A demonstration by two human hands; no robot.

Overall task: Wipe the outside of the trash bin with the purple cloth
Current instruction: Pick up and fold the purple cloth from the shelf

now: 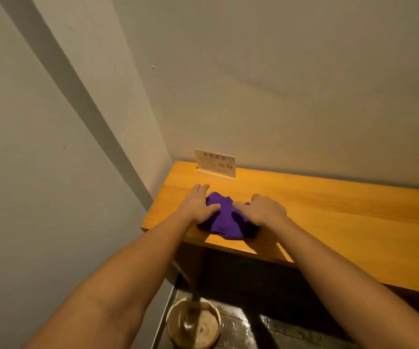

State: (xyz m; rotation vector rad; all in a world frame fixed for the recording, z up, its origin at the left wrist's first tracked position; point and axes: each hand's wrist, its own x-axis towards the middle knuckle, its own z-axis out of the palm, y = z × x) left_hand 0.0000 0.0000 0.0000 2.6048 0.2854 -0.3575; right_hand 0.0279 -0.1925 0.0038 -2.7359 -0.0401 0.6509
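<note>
A crumpled purple cloth (222, 219) lies on the wooden counter (341, 217) near its left end. My left hand (198, 204) rests flat on the cloth's left side, fingers spread toward the wall. My right hand (262, 210) presses on the cloth's right side with its fingers curled into the fabric. Below the counter, on the floor, stands a small round light-coloured trash bin (194, 323), open at the top, with something pale inside. Both hands are well above the bin.
A small card sign in a wooden holder (215, 165) stands at the counter's back edge against the wall. Walls close in on the left and behind. The dark wet-looking floor (266, 331) stretches right of the bin, under the counter.
</note>
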